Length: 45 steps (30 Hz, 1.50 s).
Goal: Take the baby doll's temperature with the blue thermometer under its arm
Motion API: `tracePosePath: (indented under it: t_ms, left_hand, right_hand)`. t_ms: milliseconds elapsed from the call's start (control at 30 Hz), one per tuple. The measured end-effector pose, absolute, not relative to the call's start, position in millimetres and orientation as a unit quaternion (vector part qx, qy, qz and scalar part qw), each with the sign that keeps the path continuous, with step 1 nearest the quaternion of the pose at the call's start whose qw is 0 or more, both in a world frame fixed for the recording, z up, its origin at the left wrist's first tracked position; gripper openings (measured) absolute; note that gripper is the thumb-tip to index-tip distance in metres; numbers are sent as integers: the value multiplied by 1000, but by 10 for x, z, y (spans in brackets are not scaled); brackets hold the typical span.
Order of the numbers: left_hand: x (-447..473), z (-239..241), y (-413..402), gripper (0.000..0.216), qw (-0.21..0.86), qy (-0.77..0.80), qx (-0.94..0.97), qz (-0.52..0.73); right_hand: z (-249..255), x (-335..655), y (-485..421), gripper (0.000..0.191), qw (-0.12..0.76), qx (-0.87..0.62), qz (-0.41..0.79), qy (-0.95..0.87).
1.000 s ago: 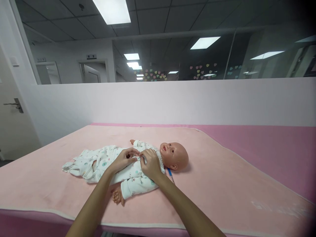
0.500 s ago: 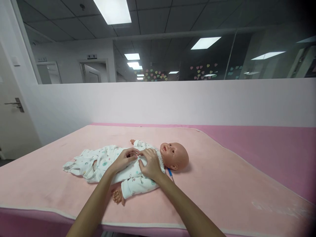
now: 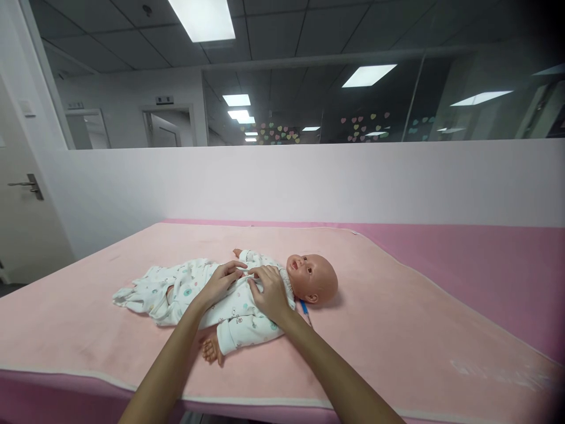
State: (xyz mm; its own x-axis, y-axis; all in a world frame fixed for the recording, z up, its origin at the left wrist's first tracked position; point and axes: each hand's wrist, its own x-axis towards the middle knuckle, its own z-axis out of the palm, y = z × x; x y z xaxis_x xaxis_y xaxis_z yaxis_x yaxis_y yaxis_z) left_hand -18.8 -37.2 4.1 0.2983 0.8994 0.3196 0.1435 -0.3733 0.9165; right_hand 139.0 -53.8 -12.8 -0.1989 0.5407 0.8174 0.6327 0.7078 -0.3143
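Observation:
A baby doll (image 3: pixel 314 277) lies on its back, its head toward the right. It wears a white printed romper (image 3: pixel 220 312) whose legs stretch out to the left. Over the doll's chest, my left hand (image 3: pixel 223 281) rests on the fabric with its fingers bent around the front opening. My right hand (image 3: pixel 270 294) is just beside it, thumb and fingers closed on the romper's front edge. A narrow gap of doll skin shows between the two hands. The fingertips partly hide the edge of the cloth.
The doll lies on a pink padded mat (image 3: pixel 397 330) with a pale border. A blue strip (image 3: pixel 304 307) with a thin cord shows by the doll's neck. Behind the mat stands a white low wall (image 3: pixel 309 182) with glass above. A door (image 3: pixel 26 194) is at the left.
My left fingers have loosened and stretched a little away from the small spot of cloth between the hands. My right hand has stayed nearly in place.

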Motion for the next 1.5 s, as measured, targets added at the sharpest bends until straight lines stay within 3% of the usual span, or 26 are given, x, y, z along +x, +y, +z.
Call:
tracePosePath:
  t_ms: [267,433,633,833,1033,1333,1500]
  left_hand:
    - [-186,22,-359,32,400,398,685,461]
    - [-190,-29,-302,26,331,452,655,506]
    - [-272,-80,-179,27,460,441,535,556]
    - [-294,-113,-129,26,507,399,497,580]
    - [-336,-67,-184,26,563,357,482,569]
    - [-484,-52,-346,22,517,344,546,563]
    - [-540,-14,-409,22,426,407,635,499]
  right_hand:
    - [-129,1386,-513,13,514,-407,-53,-753]
    - [-146,1390,-507,14,512,-422,-65,-745]
    - [-93,1330,-473,15,451,-384,-96,-800]
    - [7,1007,-450,14,351,-338,-131,-863]
    - [-14,933,-507,6,339,-350,-120,-865]
    - [-75,989,-500,6,351,-385,-98,-848]
    - [-89,996,-478,7,378,-378,-68,-842]
